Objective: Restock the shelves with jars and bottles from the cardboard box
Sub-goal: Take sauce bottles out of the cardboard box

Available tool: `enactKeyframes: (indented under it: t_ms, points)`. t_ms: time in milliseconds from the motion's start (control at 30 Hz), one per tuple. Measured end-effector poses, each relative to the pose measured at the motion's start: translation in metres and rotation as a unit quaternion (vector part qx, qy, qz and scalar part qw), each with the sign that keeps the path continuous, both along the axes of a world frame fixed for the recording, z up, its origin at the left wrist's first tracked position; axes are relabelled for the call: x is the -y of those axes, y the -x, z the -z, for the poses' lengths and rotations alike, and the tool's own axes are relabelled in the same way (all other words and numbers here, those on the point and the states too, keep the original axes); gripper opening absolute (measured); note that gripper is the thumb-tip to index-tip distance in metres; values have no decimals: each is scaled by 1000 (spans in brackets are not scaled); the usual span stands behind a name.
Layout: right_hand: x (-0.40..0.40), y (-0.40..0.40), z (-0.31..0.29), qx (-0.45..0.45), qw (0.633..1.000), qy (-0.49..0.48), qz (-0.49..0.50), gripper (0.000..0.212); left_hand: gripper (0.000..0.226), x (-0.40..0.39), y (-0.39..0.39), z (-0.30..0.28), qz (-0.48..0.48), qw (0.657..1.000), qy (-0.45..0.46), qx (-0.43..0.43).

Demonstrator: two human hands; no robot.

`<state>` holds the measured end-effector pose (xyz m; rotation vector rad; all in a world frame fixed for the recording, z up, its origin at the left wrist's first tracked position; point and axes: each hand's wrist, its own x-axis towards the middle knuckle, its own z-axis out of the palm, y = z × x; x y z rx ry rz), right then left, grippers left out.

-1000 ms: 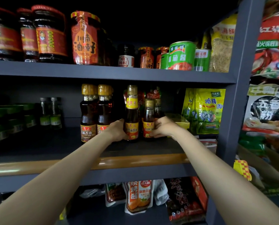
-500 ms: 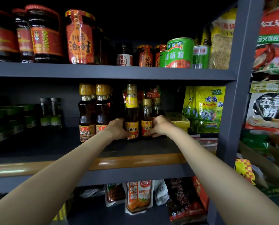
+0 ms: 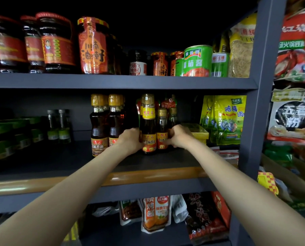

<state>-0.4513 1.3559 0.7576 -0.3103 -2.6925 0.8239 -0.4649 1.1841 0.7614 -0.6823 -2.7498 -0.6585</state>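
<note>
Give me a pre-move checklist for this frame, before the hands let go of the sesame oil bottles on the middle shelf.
1. Tall dark sesame oil bottle with the yellow neck label upright on the dark middle shelf: ok.
2. Left hand holds that bottle low at its side: ok.
3. Shorter gold-capped bottle with the red label upright beside the tall one: ok.
4. Right hand curls round the shorter bottle group; which bottle it grips: cannot tell.
5. Both front labels face outward: ok.
6. Gap to the two orange-capped brown bottles on the left: ok, not touching the tall bottle.
</note>
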Motion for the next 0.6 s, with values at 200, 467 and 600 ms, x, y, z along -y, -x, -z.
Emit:
enactKeyframes:
  t_ms: [200, 467, 600]
  points:
    - [22, -59, -12, -154, 981, -115, -33, 21, 28, 10, -47, -4, 105, 969, -69, -212]
    - [-39, -232, 28, -123, 982, -141, -26, 8, 21, -88, -153, 54, 412, 866, -212, -191]
    - [-120, -331, 83, -1, 993, -63, 99, 11, 27, -165, -217, 127, 514, 847, -114, -78]
